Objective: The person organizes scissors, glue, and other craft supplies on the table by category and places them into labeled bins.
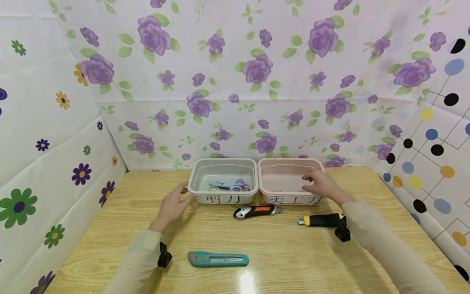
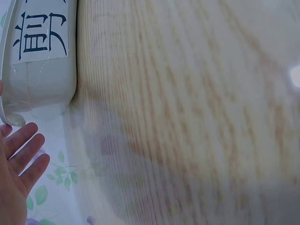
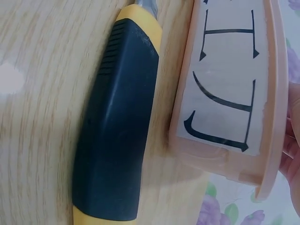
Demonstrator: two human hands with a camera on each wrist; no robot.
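Observation:
My left hand [image 1: 173,208] is at the left end of a grey-white bin [image 1: 225,199], its fingertips at the rim and its fingers fairly straight in the left wrist view. Several scissors, one pair of blue scissors [image 1: 225,185] on top, lie in that bin. My right hand [image 1: 321,184] reaches over the right end of a pink bin [image 1: 290,193], fingers loosely bent, a gap between thumb and forefinger, nothing seen between them. Below its wrist lies a black and yellow utility knife [image 3: 117,117]. Both bins carry white labels with black characters.
A black, silver and red utility knife [image 1: 258,211] lies just before the bins. Closer to me is a teal utility knife [image 1: 218,259]. The wooden table [image 1: 271,245] ends at a flowered cloth [image 1: 235,118] behind the bins, with patterned cloths on both sides.

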